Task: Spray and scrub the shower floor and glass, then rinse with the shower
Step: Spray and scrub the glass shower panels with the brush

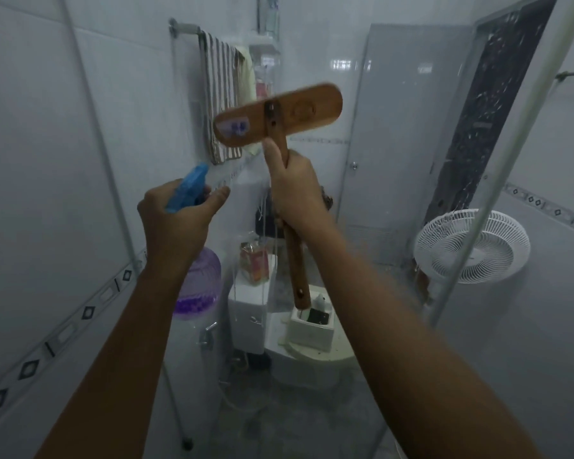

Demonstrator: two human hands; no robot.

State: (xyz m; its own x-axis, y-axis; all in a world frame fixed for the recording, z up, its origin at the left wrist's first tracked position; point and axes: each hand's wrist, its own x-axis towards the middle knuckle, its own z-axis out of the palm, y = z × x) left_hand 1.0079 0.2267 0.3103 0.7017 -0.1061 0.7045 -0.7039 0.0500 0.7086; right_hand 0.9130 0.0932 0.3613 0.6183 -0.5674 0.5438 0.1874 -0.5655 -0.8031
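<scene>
My right hand [295, 190] grips the wooden handle of a scrub brush [279, 115], whose flat brown head is raised against the shower glass [312, 260] at about head height. My left hand [176, 213] holds a spray bottle [198, 279] by its blue trigger head, the clear body with purple liquid hanging below my wrist. The nozzle points at the glass just left of the brush. Through the glass I see the rest of the bathroom; the shower floor [279, 435] shows grey at the bottom.
Behind the glass are a striped towel on a rail [221, 97], a white toilet with a holder on its lid [312, 329], a white fan [471, 246] and a grey door [405, 127]. The tiled wall [47, 160] stands close on my left.
</scene>
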